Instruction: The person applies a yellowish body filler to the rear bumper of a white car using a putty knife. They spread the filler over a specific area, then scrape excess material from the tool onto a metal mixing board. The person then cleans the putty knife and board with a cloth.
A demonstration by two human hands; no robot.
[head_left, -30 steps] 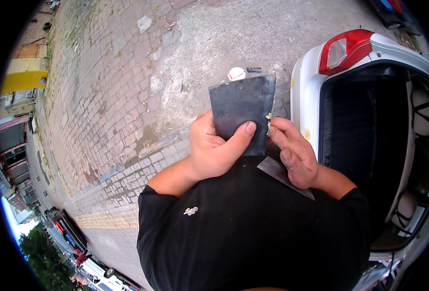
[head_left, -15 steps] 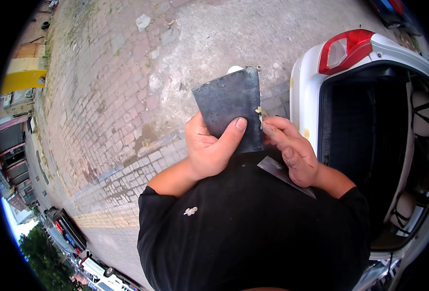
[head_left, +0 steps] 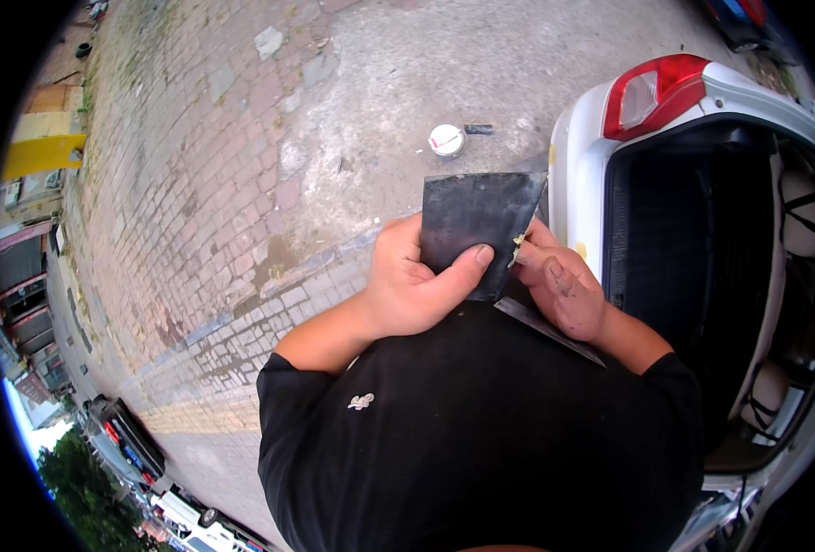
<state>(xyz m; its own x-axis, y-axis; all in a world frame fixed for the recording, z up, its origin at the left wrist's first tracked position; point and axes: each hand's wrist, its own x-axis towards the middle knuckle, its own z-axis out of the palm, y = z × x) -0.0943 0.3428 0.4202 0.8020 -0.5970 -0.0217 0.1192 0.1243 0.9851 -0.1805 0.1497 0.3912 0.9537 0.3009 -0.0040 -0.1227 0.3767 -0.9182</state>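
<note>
My left hand (head_left: 414, 283) grips a dark, roughly four-sided flat plate (head_left: 476, 221), its thumb lying across the face and the fingers hidden behind. Yellowish paste (head_left: 518, 248) clings to the plate's right edge. Up against that edge are the fingers of my right hand (head_left: 564, 290), which look smudged. From under my right palm a thin dark flat blade (head_left: 545, 329) juts out on a slant, close to my shirt. Part of this blade is covered by the hand.
To the right stands a white car (head_left: 580, 175) with its rear open and yellowish patches on its edge. A round white-lidded tin (head_left: 446, 140) and a small dark strip (head_left: 479, 130) lie on the ground ahead. Paving bricks (head_left: 205, 184) stretch left.
My left hand has shifted right and turned the plate clockwise, bringing it lower. The tin, mostly hidden before, now shows fully. My right hand has tilted slightly, the blade still in it.
</note>
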